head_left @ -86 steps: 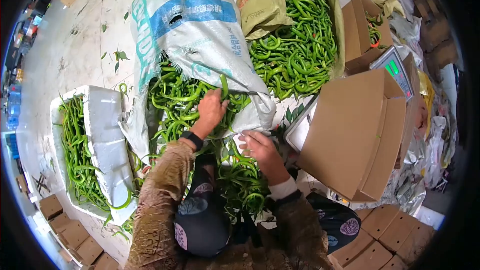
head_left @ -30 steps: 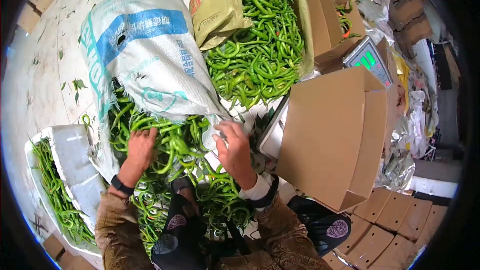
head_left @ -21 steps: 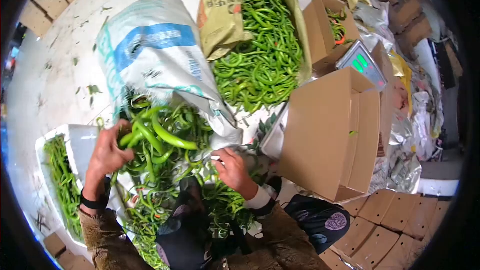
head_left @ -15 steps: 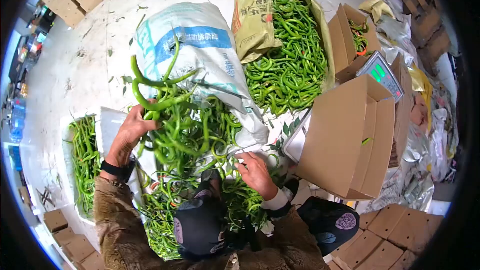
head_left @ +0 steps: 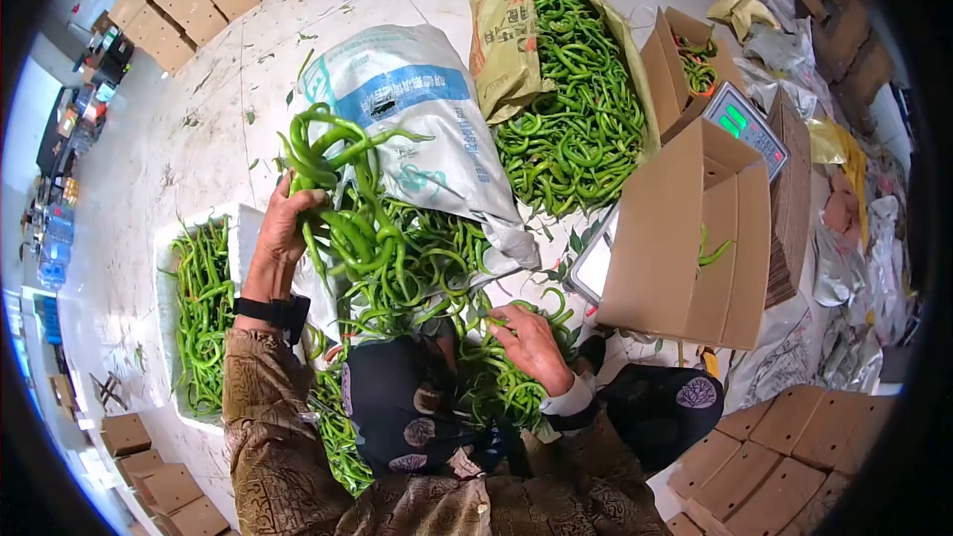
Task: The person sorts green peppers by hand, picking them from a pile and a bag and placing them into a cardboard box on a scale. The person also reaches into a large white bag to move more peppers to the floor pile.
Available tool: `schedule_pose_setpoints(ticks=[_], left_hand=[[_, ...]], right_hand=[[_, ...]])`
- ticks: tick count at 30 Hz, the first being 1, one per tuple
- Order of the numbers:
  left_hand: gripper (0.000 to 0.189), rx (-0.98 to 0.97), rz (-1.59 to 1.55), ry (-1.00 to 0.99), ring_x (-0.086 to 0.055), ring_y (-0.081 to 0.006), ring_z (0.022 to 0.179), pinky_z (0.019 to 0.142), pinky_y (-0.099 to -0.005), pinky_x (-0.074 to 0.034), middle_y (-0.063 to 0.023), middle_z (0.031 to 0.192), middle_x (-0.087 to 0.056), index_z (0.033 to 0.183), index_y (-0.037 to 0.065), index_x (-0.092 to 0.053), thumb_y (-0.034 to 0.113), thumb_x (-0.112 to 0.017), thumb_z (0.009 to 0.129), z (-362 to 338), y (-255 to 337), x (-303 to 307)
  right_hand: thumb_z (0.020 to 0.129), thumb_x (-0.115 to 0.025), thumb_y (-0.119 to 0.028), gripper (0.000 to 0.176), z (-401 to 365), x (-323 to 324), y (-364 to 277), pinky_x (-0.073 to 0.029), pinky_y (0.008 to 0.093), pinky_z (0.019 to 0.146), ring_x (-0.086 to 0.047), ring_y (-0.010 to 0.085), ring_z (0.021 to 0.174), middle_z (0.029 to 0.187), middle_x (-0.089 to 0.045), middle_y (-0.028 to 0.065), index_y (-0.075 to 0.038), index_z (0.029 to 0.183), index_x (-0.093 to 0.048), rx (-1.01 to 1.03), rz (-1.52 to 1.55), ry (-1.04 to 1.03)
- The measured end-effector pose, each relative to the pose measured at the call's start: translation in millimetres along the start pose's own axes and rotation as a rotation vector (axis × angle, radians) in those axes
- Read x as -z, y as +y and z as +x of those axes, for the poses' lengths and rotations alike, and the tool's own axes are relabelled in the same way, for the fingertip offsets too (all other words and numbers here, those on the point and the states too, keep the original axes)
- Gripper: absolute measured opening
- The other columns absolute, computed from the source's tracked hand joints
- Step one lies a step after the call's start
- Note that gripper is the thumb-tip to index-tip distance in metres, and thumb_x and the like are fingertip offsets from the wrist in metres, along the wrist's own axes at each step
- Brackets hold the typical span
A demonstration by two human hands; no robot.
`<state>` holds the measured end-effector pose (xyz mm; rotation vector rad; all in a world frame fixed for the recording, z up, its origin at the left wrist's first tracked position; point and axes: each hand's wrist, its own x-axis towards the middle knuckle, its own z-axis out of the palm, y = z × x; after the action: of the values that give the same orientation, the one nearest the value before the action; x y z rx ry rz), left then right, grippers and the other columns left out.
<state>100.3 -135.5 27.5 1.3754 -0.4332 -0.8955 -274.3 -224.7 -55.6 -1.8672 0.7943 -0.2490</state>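
Observation:
My left hand (head_left: 286, 223) is raised on the left, closed round a bunch of long green chili peppers (head_left: 359, 240) that stick out above and below the fist. Beneath it, more peppers (head_left: 452, 250) spill from the mouth of a white woven bag (head_left: 412, 104). Low over the pile between my legs is my right hand (head_left: 534, 347), its thumb and forefinger slightly apart beside some green peppers. I see nothing clearly held in it. An open cardboard box (head_left: 650, 268) stands to its right with a few green peppers inside.
A yellow woven sack (head_left: 504, 35) full of green peppers lies ahead. At left is a white foam box (head_left: 238, 238) with peppers. A scale display (head_left: 740, 129) glows green behind the cardboard box. Stacked cartons (head_left: 779, 457) stand lower right; plastic sheeting (head_left: 834, 268) lies at far right.
The view has shifted. The bunch in my left hand looks tighter, and fewer loose peppers hang beneath it. My right hand stays low over the pile.

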Motion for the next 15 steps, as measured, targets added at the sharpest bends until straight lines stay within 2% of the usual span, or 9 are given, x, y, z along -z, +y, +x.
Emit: schedule_pose_setpoints(ticks=[3, 5, 7, 8, 10, 12, 13, 15], left_hand=[[0.043, -0.030, -0.079, -0.044, -0.059, -0.0152, 0.076, 0.070, -0.0309, -0.054, -0.0075, 0.100, -0.064, 0.118, 0.001, -0.055, 0.007, -0.064, 0.076, -2, -3, -2], [0.043, -0.095, -0.251, -0.048, -0.059, -0.0183, 0.077, 0.074, -0.0340, -0.054, -0.0093, 0.096, -0.063, 0.120, -0.001, -0.054, 0.006, -0.062, 0.078, -10, 1, -9], [0.044, -0.059, -0.358, -0.043, -0.059, -0.0201, 0.078, 0.076, -0.0357, -0.053, -0.0099, 0.095, -0.062, 0.121, -0.003, -0.053, 0.006, -0.061, 0.078, -11, 3, -9], [0.045, -0.019, -0.464, -0.040, -0.059, -0.0219, 0.079, 0.079, -0.0374, -0.053, -0.0105, 0.094, -0.061, 0.122, -0.005, -0.052, 0.005, -0.059, 0.079, -11, 4, -10], [0.046, -0.043, -0.466, -0.024, -0.058, -0.0237, 0.081, 0.082, -0.0384, -0.052, -0.0104, 0.090, -0.059, 0.124, -0.006, -0.052, 0.007, -0.059, 0.080, -21, 18, -24], [0.044, -0.065, -0.499, -0.094, -0.058, -0.0237, 0.082, 0.081, -0.0387, -0.052, -0.0119, 0.095, -0.061, 0.123, -0.006, -0.052, 0.006, -0.059, 0.081, -26, 24, -25], [0.043, -0.109, -0.514, -0.082, -0.058, -0.0234, 0.083, 0.082, -0.0381, -0.051, -0.0130, 0.102, -0.063, 0.123, -0.005, -0.053, 0.006, -0.060, 0.082, -31, 30, -33], [0.043, -0.125, -0.548, -0.090, -0.058, -0.0231, 0.084, 0.083, -0.0374, -0.050, -0.0128, 0.107, -0.063, 0.123, -0.004, -0.053, 0.005, -0.060, 0.082, -30, 40, -29]], right_hand=[[0.087, -0.064, -0.016, 0.027, -11, 3, 3, -0.050, 0.0402, 0.081, -0.064, 0.0343, 0.092, 0.102, -0.067, 0.0195, 0.000, 0.109, -0.063, -0.026, 0.050, 0.003], [0.088, -0.063, -0.017, 0.028, -20, 7, -1, -0.051, 0.0385, 0.081, -0.066, 0.0320, 0.093, 0.104, -0.067, 0.0186, 0.000, 0.110, -0.063, -0.057, 0.114, -0.004], [0.090, -0.062, -0.019, 0.030, -26, 15, -8, -0.052, 0.0359, 0.081, -0.067, 0.0278, 0.094, 0.107, -0.068, 0.0167, -0.001, 0.113, -0.063, -0.192, 0.192, -0.041], [0.090, -0.062, -0.019, 0.030, -28, 16, -8, -0.052, 0.0359, 0.081, -0.067, 0.0278, 0.094, 0.107, -0.068, 0.0167, -0.001, 0.113, -0.063, -0.190, 0.196, -0.037], [0.090, -0.061, -0.021, 0.031, -33, 18, -6, -0.052, 0.0358, 0.082, -0.067, 0.0263, 0.093, 0.107, -0.069, 0.0153, -0.002, 0.115, -0.063, -0.186, 0.199, -0.013], [0.090, -0.061, -0.022, 0.031, -36, 15, 0, -0.052, 0.0359, 0.082, -0.067, 0.0263, 0.092, 0.107, -0.069, 0.0155, -0.003, 0.115, -0.064, -0.183, 0.204, -0.008], [0.090, -0.062, -0.022, 0.032, -36, 13, 2, -0.051, 0.0348, 0.081, -0.067, 0.0247, 0.091, 0.107, -0.069, 0.0145, -0.002, 0.115, -0.063, -0.203, 0.265, -0.012], [0.091, -0.062, -0.023, 0.032, -37, 13, 1, -0.051, 0.0338, 0.080, -0.066, 0.0231, 0.090, 0.106, -0.069, 0.0134, -0.002, 0.115, -0.063, -0.219, 0.329, -0.013]])
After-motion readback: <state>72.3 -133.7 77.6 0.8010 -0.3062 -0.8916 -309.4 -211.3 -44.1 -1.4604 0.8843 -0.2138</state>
